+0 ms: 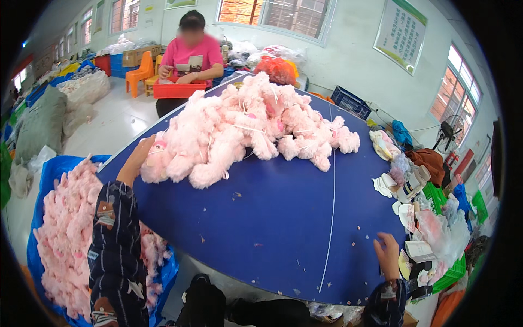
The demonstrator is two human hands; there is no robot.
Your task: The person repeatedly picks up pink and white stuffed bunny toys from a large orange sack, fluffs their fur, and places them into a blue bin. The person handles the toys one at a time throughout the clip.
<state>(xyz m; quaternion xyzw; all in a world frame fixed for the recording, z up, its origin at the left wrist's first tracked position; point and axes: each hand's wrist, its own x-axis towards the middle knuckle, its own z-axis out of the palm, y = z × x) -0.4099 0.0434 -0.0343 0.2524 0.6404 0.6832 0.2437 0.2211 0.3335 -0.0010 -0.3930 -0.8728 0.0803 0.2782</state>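
Note:
A heap of fluffy pink plush toys [229, 128] lies across the far half of a dark blue table [261, 218], with thin white strings hanging from several of them. At the heap's left end my left hand [136, 158] grips the side of one pink plush toy [156, 162]; its fingers run along the far side, and the thumb is hidden. Over the table's right edge, my right hand [388, 255] has its fingers apart and nothing in them. Small pale scraps dot the tabletop near it.
More pink toys fill a blue-lined container [103, 159] at lower left. Packaging, plastic bags [444, 231] and a green crate [452, 275] crowd the right side. Across the table a person in a pink shirt [190, 57] sits with a red tray [177, 90]. A white line [330, 229] crosses the tabletop.

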